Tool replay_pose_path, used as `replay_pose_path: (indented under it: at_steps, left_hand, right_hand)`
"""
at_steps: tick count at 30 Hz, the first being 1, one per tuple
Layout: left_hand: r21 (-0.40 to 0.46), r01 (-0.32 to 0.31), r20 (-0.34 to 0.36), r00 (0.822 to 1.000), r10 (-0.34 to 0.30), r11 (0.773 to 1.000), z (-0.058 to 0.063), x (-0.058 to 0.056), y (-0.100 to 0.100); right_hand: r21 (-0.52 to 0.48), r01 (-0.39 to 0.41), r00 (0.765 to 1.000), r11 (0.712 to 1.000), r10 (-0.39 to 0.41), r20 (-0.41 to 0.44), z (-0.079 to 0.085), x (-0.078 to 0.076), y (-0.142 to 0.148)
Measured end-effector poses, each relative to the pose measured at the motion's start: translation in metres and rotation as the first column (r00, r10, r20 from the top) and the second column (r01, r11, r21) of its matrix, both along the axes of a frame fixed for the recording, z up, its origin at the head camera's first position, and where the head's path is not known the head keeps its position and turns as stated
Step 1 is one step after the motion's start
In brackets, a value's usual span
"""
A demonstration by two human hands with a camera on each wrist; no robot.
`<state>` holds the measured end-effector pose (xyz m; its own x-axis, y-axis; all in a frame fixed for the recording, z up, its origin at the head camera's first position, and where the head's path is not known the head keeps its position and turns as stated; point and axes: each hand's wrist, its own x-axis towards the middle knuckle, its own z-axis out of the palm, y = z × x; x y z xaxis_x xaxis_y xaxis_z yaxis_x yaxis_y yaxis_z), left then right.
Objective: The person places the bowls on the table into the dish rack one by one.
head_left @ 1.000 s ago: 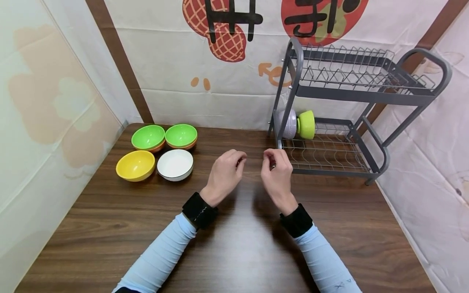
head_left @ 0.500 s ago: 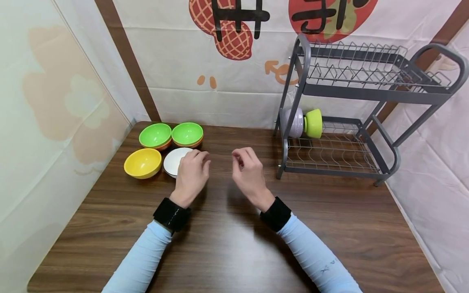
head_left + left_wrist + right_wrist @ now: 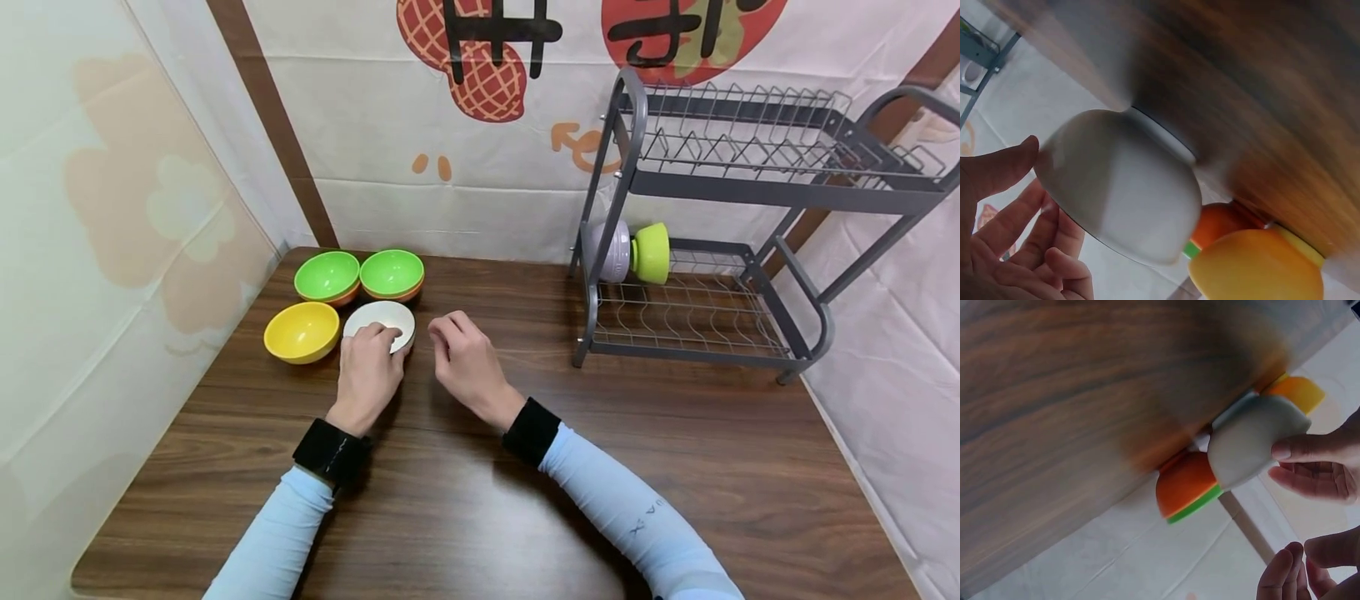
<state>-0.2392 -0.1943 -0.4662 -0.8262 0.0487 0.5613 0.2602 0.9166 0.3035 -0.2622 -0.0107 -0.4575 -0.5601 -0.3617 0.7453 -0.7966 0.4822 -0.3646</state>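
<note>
My left hand pinches the near rim of a white bowl, fingers inside and thumb outside. The left wrist view shows the thumb against the outer wall of this bowl, which stands upright on the table. To its right my right hand hovers apart from the bowl, fingers loosely curled and holding nothing. A yellow bowl stands left of the white one. Behind them are two green bowls, one at left and one at right, both with orange undersides.
On the right stands a grey two-tier dish rack. A lilac bowl and a lime-green bowl lie sideways on its lower tier. The wooden table meets cloth-covered walls at the back and sides.
Both hands have moved left toward the bowls. The left hand has taken hold of the white bowl's rim; the right hand has come near its right side. The view has shifted slightly.
</note>
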Motion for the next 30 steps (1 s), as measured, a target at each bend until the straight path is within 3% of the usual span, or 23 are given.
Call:
replay_pose_path:
  at_steps: [14, 30]
  left_hand:
    - [-0.07, -0.005, 0.039, 0.999, 0.008, 0.998, -0.002, 0.001, -0.009]
    - [0.0, 0.024, -0.071, 0.997, -0.024, 1.0, 0.011, 0.005, -0.004]
  right_hand:
    - [0.094, -0.016, 1.0, 0.995, 0.015, 0.013, -0.009, 0.004, -0.01]
    - [0.066, -0.016, 0.999, 0.998, 0.018, -0.033, 0.0, 0.006, 0.002]
